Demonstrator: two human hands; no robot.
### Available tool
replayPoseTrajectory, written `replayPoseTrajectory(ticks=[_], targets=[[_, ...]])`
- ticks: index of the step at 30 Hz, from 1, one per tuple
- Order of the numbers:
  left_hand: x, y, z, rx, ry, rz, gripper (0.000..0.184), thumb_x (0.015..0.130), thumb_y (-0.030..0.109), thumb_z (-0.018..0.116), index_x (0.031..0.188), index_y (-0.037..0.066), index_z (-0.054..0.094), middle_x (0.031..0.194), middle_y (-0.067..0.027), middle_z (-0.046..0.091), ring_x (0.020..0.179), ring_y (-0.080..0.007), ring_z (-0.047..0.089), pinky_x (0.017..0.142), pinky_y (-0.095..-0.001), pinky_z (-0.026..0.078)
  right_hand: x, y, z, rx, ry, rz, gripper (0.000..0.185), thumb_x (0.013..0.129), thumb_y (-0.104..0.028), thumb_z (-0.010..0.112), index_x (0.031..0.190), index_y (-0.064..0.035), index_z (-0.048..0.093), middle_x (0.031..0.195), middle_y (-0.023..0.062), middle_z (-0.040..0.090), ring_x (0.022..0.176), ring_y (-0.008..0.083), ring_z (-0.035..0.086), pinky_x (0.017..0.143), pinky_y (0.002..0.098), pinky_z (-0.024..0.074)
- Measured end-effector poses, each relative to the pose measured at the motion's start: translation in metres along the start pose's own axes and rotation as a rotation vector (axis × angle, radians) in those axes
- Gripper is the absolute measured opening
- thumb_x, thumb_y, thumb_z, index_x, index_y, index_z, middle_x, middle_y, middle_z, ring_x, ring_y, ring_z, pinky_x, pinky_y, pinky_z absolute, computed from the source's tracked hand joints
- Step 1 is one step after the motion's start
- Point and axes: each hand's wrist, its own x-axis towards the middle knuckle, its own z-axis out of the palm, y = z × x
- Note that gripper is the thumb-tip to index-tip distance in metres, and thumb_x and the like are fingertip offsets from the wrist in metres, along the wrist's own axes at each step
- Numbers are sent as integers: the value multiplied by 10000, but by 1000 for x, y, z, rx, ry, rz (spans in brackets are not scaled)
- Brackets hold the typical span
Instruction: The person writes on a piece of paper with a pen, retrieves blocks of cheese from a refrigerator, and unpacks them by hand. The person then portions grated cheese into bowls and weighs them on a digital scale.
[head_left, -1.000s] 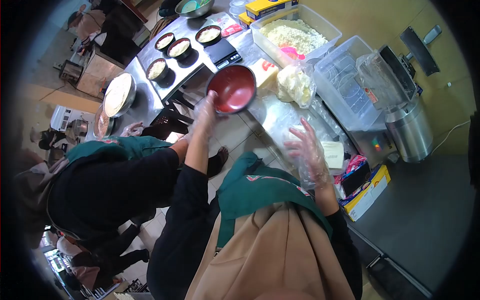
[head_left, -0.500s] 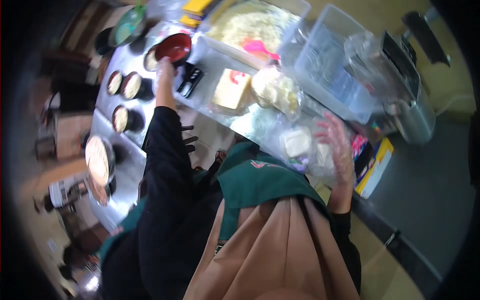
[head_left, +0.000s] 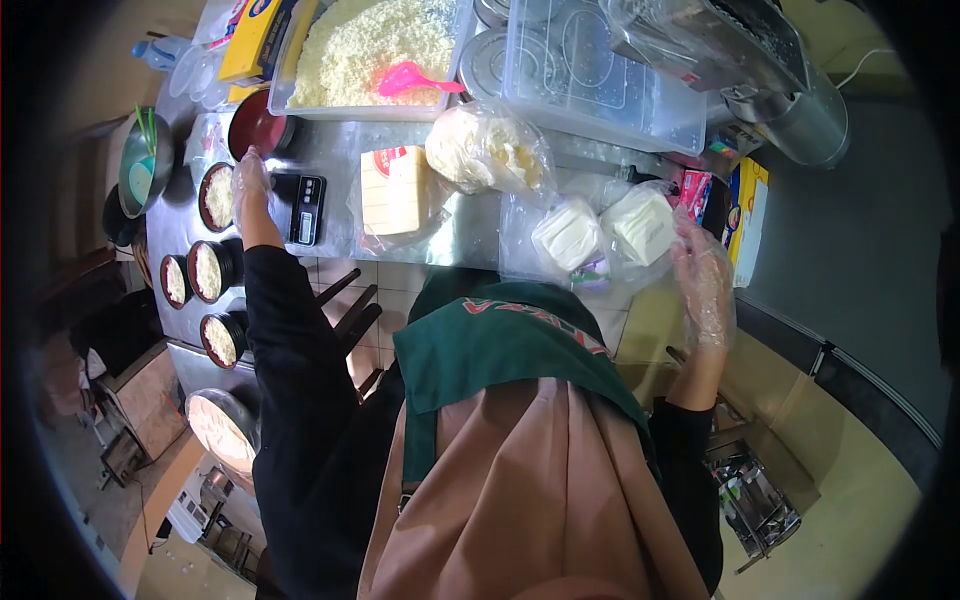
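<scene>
Hands in clear plastic gloves work over a metal table (head_left: 335, 150), where the left hand (head_left: 252, 188) reaches out with its fingertips at the near rim of a dark bowl with a red inside (head_left: 258, 126). Whether those fingers grip the rim or only touch it cannot be told. The red-lined bowl sits at the far side of the tabletop, beside a clear tub of pale crumbly food (head_left: 350, 55) that holds a pink scoop (head_left: 408, 79). Just beside the left hand are a black digital scale (head_left: 307, 212) and a bowl of pale shreds (head_left: 217, 197); three more filled bowls (head_left: 209, 271) sit nearer the wearer. The right hand (head_left: 706, 292), empty, is held up with its fingers loosely apart, near two white blocks in clear plastic (head_left: 567, 238) and a yellow box (head_left: 750, 215). Between the hands lie a pale yellow block with a red label (head_left: 393, 195), in clear wrap, and a plastic bag of creamy-colored food (head_left: 487, 150), with a second clear tub (head_left: 600, 75) behind. At the left of the view are a metal bowl with green items (head_left: 142, 165) and, lower down, a round vessel of pale contents (head_left: 220, 432).
</scene>
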Motion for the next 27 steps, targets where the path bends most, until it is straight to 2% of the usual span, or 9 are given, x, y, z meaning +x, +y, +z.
replayPoseTrajectory(ticks=[5,9,14,17,18,19,20,21,27], targets=[[-50,-29,-16,316,451,279,550,917,455,456,1172,-7,611,1128,-223,629,1012,-334,620,872,-410,474,-14,8,25,-155,-173,-105,308,916,-348,516,1008,-77,631,920,175,656,875,373,613,802,449,469],[-172,-28,-10,-490,-152,493,383,923,291,519,1157,0,603,995,-100,648,781,-167,596,735,-300,485,-21,18,46,-157,-297,-86,433,877,-461,541,825,-48,660,795,191,652,786,380,630,745,458,484],[-309,1,45,-153,-580,697,438,917,354,496,1161,6,606,1038,-168,669,898,-255,652,832,-361,483,-16,44,82,-231,-301,-220,533,847,-530,545,745,-24,676,778,219,652,775,392,638,729,486,492],[-370,-4,94,75,-498,818,371,918,307,491,1098,13,627,1010,-200,660,929,-343,640,836,-434,487,-10,66,100,-275,-389,-319,542,861,-529,523,783,-20,691,809,229,656,792,400,639,748,490,495],[-355,-33,132,337,-244,1455,332,915,273,488,1057,13,635,957,-208,657,904,-352,640,832,-445,490,-6,67,99,-326,-430,-307,551,873,-533,497,831,-24,703,831,238,656,805,407,638,765,488,497],[-400,-7,100,244,-582,951,340,921,246,490,1104,-12,613,1131,-195,628,955,-349,627,868,-406,491,-5,54,81,-424,-488,-299,569,878,-540,483,855,-15,701,847,239,658,809,412,637,769,490,496],[-406,-20,112,325,-460,1123,346,918,247,485,1115,-8,610,1098,-195,641,969,-344,627,878,-404,492,-3,51,71,-459,-451,-349,551,878,-530,496,889,-18,699,857,243,656,831,411,635,780,488,492],[-422,-25,109,232,-497,888,381,914,281,493,1154,6,600,1070,-200,649,988,-351,621,900,-407,479,1,47,60,-474,-392,-414,532,876,-523,506,897,-28,698,870,250,652,860,404,632,795,492,483],[-492,-72,79,49,-321,526,431,900,338,515,1198,36,590,1081,-195,653,1020,-345,611,906,-408,457,38,13,76,-203,-387,-765,451,848,-397,599,1113,-33,623,1038,281,613,1006,410,582,876,478,457]])
